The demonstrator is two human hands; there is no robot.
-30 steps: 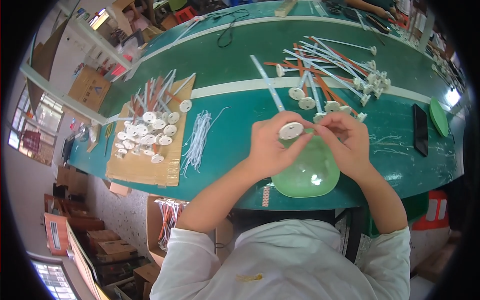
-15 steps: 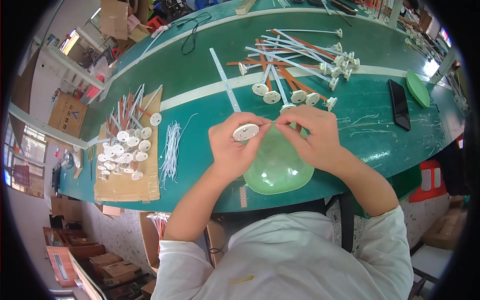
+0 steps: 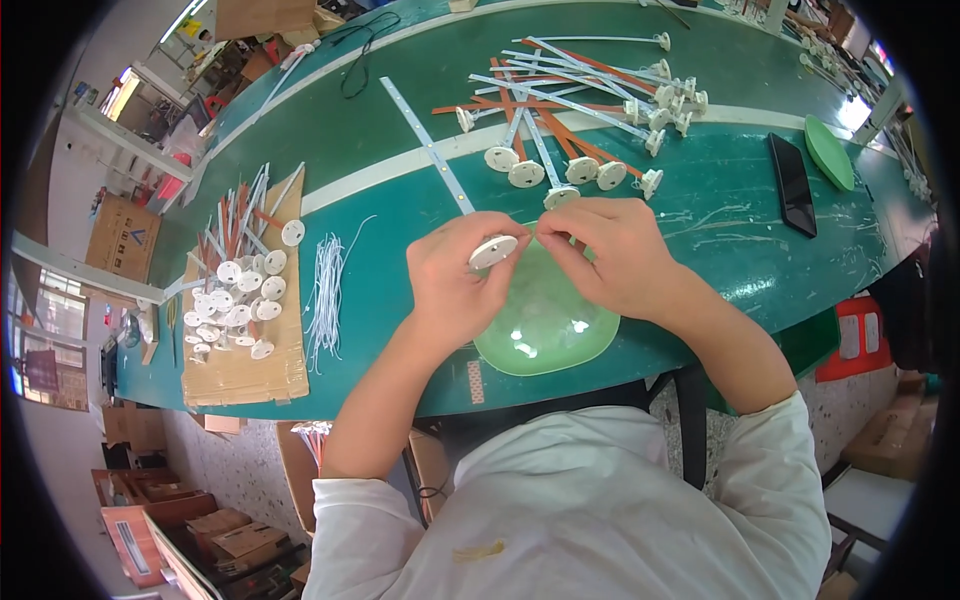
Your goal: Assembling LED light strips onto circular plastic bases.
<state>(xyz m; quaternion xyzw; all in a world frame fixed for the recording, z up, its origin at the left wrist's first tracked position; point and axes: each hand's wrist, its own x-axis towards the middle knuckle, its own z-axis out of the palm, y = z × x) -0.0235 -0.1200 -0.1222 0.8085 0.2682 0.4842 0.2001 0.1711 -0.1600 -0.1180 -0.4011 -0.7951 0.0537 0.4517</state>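
Currently I see the left hand (image 3: 445, 268) curled around one strip (image 3: 429, 149) with one white disc (image 3: 493, 252), above the table (image 3: 385, 320) near one green bowl (image 3: 550, 338); I cannot tell what, if anything, the pinched right hand (image 3: 615, 252) holds.

Shirt: a loose white cloth shirt (image 3: 600, 510) was worn, its front creased by soft folds.
Chest mark: the fabric was marked by a small, elongated yellowish-brown patch (image 3: 479, 551).
Sleeves: the wide, short white left sleeve (image 3: 362, 525) and matching right sleeve (image 3: 782, 470) were ended near the elbows.
Hands: the left hand (image 3: 452, 268) and right hand (image 3: 615, 255) were seen bare.
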